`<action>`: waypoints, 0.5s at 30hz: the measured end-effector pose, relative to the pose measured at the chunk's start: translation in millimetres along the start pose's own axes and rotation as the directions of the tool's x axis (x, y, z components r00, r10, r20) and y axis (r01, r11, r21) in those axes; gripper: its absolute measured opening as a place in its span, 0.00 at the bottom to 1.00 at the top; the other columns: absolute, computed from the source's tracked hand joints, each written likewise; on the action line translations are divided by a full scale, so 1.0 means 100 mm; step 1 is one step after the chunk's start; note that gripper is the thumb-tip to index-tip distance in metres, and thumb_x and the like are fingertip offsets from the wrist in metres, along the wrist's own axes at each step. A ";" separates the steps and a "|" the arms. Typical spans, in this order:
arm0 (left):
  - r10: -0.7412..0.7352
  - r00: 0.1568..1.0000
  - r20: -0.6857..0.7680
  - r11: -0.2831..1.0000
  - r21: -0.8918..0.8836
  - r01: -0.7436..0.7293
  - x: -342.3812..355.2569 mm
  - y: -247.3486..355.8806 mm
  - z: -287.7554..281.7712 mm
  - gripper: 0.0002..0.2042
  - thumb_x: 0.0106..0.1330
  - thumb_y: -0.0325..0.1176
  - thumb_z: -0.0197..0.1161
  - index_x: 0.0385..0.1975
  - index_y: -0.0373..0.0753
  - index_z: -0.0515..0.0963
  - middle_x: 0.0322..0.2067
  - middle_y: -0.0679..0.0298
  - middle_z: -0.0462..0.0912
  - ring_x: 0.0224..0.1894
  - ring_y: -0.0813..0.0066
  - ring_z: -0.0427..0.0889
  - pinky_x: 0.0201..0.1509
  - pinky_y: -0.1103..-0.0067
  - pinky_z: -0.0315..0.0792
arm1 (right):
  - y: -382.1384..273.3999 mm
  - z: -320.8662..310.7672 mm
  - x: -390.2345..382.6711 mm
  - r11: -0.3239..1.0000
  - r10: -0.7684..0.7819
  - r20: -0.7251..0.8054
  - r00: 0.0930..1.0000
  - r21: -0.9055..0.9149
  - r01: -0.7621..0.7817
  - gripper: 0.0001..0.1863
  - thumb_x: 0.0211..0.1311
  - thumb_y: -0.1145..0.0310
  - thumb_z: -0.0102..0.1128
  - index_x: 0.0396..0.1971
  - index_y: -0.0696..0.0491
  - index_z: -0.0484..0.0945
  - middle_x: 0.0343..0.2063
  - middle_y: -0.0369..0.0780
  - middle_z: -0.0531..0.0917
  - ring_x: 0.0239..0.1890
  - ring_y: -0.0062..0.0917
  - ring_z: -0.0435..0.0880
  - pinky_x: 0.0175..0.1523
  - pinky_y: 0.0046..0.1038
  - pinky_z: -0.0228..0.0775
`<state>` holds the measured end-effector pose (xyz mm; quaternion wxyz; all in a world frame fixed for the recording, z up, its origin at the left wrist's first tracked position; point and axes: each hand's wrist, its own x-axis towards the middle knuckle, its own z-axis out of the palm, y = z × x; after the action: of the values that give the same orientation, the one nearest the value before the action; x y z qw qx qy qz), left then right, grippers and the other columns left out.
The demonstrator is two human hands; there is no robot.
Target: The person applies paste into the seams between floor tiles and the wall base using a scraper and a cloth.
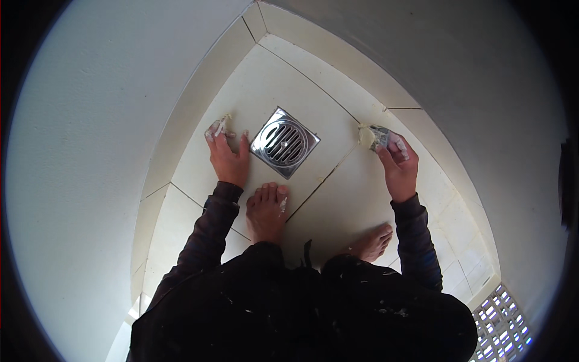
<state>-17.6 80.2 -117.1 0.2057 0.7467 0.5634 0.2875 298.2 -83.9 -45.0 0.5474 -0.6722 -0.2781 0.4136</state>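
Left of the drain, my left hand [230, 158] is low over the tiles, its thumb apart from the curled fingers. White and yellowish paste coats those fingertips, and I see no tool in them. My right hand [400, 168] pinches a small flat scraper-like piece [379, 137], dark and patterned, with cream paste on its left end. That end is at the tile joint right of the drain; whether it touches the floor I cannot tell. Between the hands lies a square metal floor drain [284, 143] with a round slotted grate, set diagonally in the cream tiles [325, 199].
My bare feet stand below the drain, the left foot [266, 211] close to its lower corner and the right foot [369, 242] farther right. Walls with tiled skirting [199, 102] close in on both sides and meet ahead. A perforated lattice [502, 323] is at lower right.
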 end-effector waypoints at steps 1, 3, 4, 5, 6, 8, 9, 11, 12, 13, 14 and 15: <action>0.009 1.000 0.005 1.000 0.007 -0.009 0.00 -0.02 -0.01 0.21 0.63 0.31 0.69 0.53 0.31 0.72 0.54 0.46 0.73 0.46 0.45 0.78 0.47 0.59 0.75 | -0.05 -0.01 0.06 1.000 0.002 0.001 1.000 -0.007 -0.002 0.17 0.66 0.81 0.58 0.54 0.60 0.78 0.51 0.40 0.86 0.54 0.30 0.85 0.60 0.31 0.74; 0.010 1.000 -0.002 1.000 0.030 -0.010 -0.01 -0.09 -0.02 0.20 0.64 0.31 0.68 0.52 0.31 0.72 0.54 0.45 0.73 0.46 0.43 0.78 0.48 0.59 0.75 | -0.18 0.01 0.24 0.763 -0.264 0.188 0.946 -0.559 0.324 0.18 0.64 0.82 0.60 0.54 0.58 0.79 0.52 0.44 0.86 0.56 0.35 0.84 0.60 0.30 0.75; 0.018 1.000 -0.004 0.998 0.054 -0.018 -0.02 -0.11 -0.02 0.19 0.65 0.32 0.67 0.51 0.31 0.72 0.54 0.44 0.73 0.47 0.42 0.78 0.48 0.59 0.75 | -0.17 0.04 0.36 0.637 -0.392 0.279 0.877 -0.605 0.478 0.20 0.60 0.82 0.62 0.53 0.54 0.80 0.53 0.43 0.85 0.57 0.39 0.83 0.61 0.33 0.76; 0.016 1.000 -0.004 0.998 0.054 -0.015 -0.03 -0.12 -0.01 0.19 0.65 0.32 0.67 0.51 0.31 0.72 0.54 0.44 0.73 0.47 0.42 0.78 0.48 0.59 0.75 | -0.15 0.09 0.48 0.637 -0.391 0.281 0.877 -0.605 0.478 0.20 0.60 0.82 0.62 0.53 0.54 0.80 0.53 0.43 0.85 0.57 0.39 0.83 0.61 0.33 0.76; -0.023 1.000 0.011 0.999 0.030 0.023 -0.04 -0.11 0.01 0.18 0.65 0.31 0.66 0.50 0.31 0.72 0.54 0.43 0.73 0.47 0.41 0.78 0.48 0.58 0.75 | -0.13 0.13 0.61 0.500 -0.450 0.403 0.797 -0.625 0.599 0.20 0.59 0.81 0.62 0.52 0.53 0.80 0.54 0.41 0.85 0.58 0.38 0.82 0.63 0.34 0.75; -0.061 0.998 0.025 0.998 0.008 0.061 -0.02 -0.08 0.03 0.17 0.65 0.31 0.65 0.49 0.31 0.72 0.54 0.42 0.72 0.48 0.39 0.77 0.49 0.58 0.75 | -0.08 0.21 0.86 0.350 -0.488 0.523 0.699 -0.616 0.706 0.19 0.59 0.80 0.62 0.52 0.53 0.81 0.55 0.39 0.85 0.59 0.37 0.81 0.64 0.35 0.75; -0.022 1.000 0.000 1.000 0.004 0.022 -0.01 -0.05 0.03 0.17 0.65 0.30 0.64 0.49 0.30 0.72 0.54 0.42 0.72 0.48 0.39 0.77 0.49 0.57 0.75 | -0.06 0.25 0.99 0.249 -0.487 0.603 0.632 -0.597 0.762 0.18 0.60 0.79 0.61 0.51 0.52 0.81 0.56 0.37 0.84 0.61 0.35 0.80 0.66 0.36 0.74; 0.016 1.000 -0.026 1.000 -0.002 -0.016 0.01 -0.03 0.06 0.16 0.65 0.30 0.64 0.49 0.30 0.72 0.54 0.41 0.72 0.48 0.38 0.77 0.49 0.57 0.74 | -0.03 0.24 1.05 0.144 -0.473 0.680 0.561 -0.568 0.810 0.17 0.61 0.77 0.59 0.50 0.52 0.81 0.57 0.36 0.84 0.62 0.34 0.79 0.68 0.36 0.73; -0.009 1.000 -0.009 1.000 -0.006 0.009 0.00 -0.04 0.05 0.17 0.64 0.29 0.63 0.50 0.30 0.72 0.54 0.41 0.73 0.48 0.38 0.77 0.50 0.57 0.74 | 0.00 0.19 1.04 0.103 -0.448 0.703 0.552 -0.572 0.813 0.16 0.61 0.75 0.58 0.49 0.52 0.82 0.58 0.36 0.83 0.63 0.33 0.79 0.69 0.36 0.72; -0.034 0.999 0.008 0.999 -0.014 0.034 -0.02 -0.03 0.04 0.17 0.64 0.29 0.63 0.50 0.30 0.72 0.53 0.41 0.73 0.49 0.38 0.76 0.50 0.57 0.74 | 0.04 0.13 1.03 0.061 -0.421 0.725 0.545 -0.577 0.815 0.15 0.62 0.74 0.57 0.49 0.52 0.82 0.59 0.36 0.82 0.64 0.32 0.78 0.70 0.36 0.70; -0.038 0.999 0.013 0.999 -0.017 0.038 -0.05 -0.04 0.03 0.17 0.64 0.29 0.63 0.50 0.30 0.72 0.53 0.41 0.73 0.49 0.38 0.76 0.50 0.57 0.74 | 0.07 0.07 0.97 0.062 -0.415 0.727 0.548 -0.578 0.814 0.15 0.62 0.74 0.57 0.49 0.52 0.82 0.59 0.36 0.82 0.64 0.32 0.78 0.70 0.36 0.70; -0.014 1.000 -0.003 1.000 -0.001 0.014 -0.06 -0.07 0.02 0.17 0.64 0.29 0.62 0.51 0.30 0.72 0.53 0.41 0.73 0.50 0.38 0.76 0.51 0.57 0.73 | 0.10 0.01 0.86 0.070 -0.387 0.728 0.566 -0.589 0.805 0.16 0.61 0.74 0.57 0.49 0.52 0.82 0.59 0.36 0.82 0.64 0.32 0.78 0.70 0.36 0.71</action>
<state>-23.0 76.5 -124.1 0.2071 0.7421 0.5690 0.2874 339.5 -14.4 -76.9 0.1469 -0.5682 -0.8086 0.0424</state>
